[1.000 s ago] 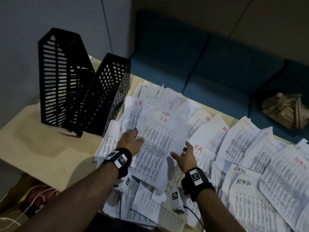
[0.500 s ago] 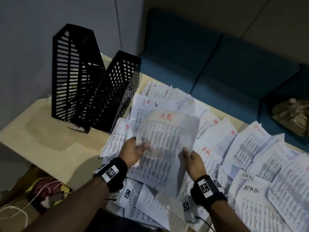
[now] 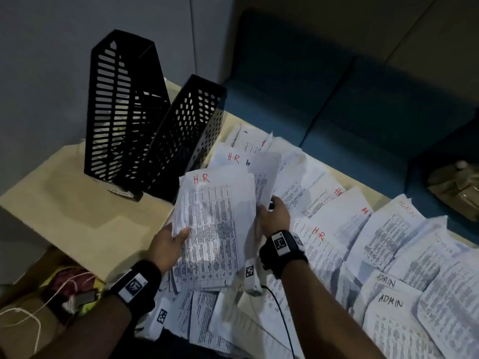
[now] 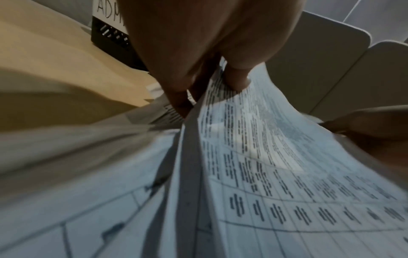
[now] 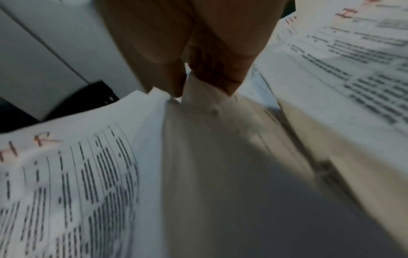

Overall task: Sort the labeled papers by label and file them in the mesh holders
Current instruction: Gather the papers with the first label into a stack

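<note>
As both grip, left hand [image 3: 166, 244], right hand [image 3: 274, 218] — HR sheets [image 3: 215, 229]

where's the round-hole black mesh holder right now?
Head view, upper left: the round-hole black mesh holder stands on the beige table, right of the taller slotted black holder and touching it, just beyond the H.R sheets held in both hands.

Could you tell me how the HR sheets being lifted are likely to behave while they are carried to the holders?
The HR sheets will probably flop: they already bow between the left hand and right hand. They look light and loose, so some may slide out of the pinch. Their edges look crumpled, so they may catch on the mesh holder.
</note>
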Tool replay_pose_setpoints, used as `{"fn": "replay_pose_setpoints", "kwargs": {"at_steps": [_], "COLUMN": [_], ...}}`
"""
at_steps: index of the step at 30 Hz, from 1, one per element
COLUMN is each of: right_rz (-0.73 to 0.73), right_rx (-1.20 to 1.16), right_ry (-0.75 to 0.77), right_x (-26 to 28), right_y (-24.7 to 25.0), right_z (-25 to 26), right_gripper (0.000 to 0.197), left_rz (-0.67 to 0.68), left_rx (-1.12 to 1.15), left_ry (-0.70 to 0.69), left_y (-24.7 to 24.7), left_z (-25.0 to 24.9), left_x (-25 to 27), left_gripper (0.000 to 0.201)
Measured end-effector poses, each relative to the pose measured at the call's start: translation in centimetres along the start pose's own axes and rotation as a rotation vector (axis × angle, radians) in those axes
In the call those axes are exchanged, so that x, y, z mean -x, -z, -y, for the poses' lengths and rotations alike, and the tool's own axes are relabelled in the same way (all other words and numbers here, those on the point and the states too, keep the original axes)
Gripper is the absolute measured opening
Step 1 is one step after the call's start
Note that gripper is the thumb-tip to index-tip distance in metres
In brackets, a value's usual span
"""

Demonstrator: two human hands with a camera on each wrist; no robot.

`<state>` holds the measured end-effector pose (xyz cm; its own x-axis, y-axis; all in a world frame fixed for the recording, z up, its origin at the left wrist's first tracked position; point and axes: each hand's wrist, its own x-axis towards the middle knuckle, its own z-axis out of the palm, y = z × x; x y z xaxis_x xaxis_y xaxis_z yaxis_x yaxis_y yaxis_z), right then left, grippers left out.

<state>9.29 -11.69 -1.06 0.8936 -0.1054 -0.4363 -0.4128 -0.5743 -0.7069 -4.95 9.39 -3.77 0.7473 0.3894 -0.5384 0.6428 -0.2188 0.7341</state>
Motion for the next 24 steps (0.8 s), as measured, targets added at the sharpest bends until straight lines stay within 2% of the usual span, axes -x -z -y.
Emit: {"fn": "replay_pose_setpoints", "kwargs": {"at_steps": [2, 4, 7, 9, 10, 12, 13, 14, 16, 18, 20, 22, 24], "right_rz": [-0.095, -0.219, -0.409, -0.446, -0.419, -0.276, -0.216, -0.178, -0.133, -0.049, -0.015, -0.005, -0.027], "right_rx": [-0.064, -0.213, -0.426, -0.412, -0.309, -0.068, 0.046, 0.15, 0.291, 0.323, 0.266, 0.122, 0.099], "right_ry": [0.084, 0.115, 0.018, -0.105, -0.168, -0.257, -0.278, -0.279, -0.165, -0.129, -0.077, 0.013, 0.052], "right_x": [0.8, 1.9, 3.5, 4.8, 5.5, 6.4, 6.8, 7.1, 6.9, 6.4, 6.0, 6.2, 6.4], "right_y": [1.9, 5.0, 9.9, 12.4, 13.3, 13.3, 12.8, 11.8, 9.4, 6.7, 4.6, 3.5, 3.7], "right_z": [-0.4, -1.6, -5.8, -8.9, -10.4, -12.7, -13.6, -14.0, -15.2, -15.6, -14.7, -12.7, -11.7], "right_gripper": [0.029, 0.023, 0.031, 0.031, 0.026, 0.006, 0.004, 0.01, 0.029, 0.048, 0.058, 0.051, 0.029], "left_rz": [-0.041, -0.078, -0.102, -0.081, -0.061, -0.054, -0.041, -0.028, -0.023, 0.001, 0.045, 0.046, 0.035], "left_rx": [0.03, 0.032, 0.043, 0.022, 0.023, 0.059, 0.062, 0.056, 0.05, 0.019, 0.007, -0.006, 0.014], "left_ry": [0.0, -0.028, -0.027, 0.009, 0.018, 0.005, -0.011, -0.011, -0.042, -0.076, -0.056, 0.025, 0.076], "left_y": [0.1, 0.2, 0.1, 0.1, 0.1, 0.0, -0.4, -0.7, -1.3, -1.7, -1.8, -1.9, -1.9], "left_z": [-0.1, -0.3, -0.8, -0.9, -1.0, -1.1, -1.4, -1.7, -2.3, -2.6, -2.8, -2.4, -1.7], "left_x": [-0.1, -0.1, -0.2, -0.4, -0.5, -0.6, -0.7, -0.6, -0.3, -0.1, 0.2, 0.2, 0.2], "left_gripper": [0.053, 0.039, 0.037, 0.048, 0.059, 0.08, 0.087, 0.085, 0.064, 0.056, 0.057, 0.065, 0.072]}}
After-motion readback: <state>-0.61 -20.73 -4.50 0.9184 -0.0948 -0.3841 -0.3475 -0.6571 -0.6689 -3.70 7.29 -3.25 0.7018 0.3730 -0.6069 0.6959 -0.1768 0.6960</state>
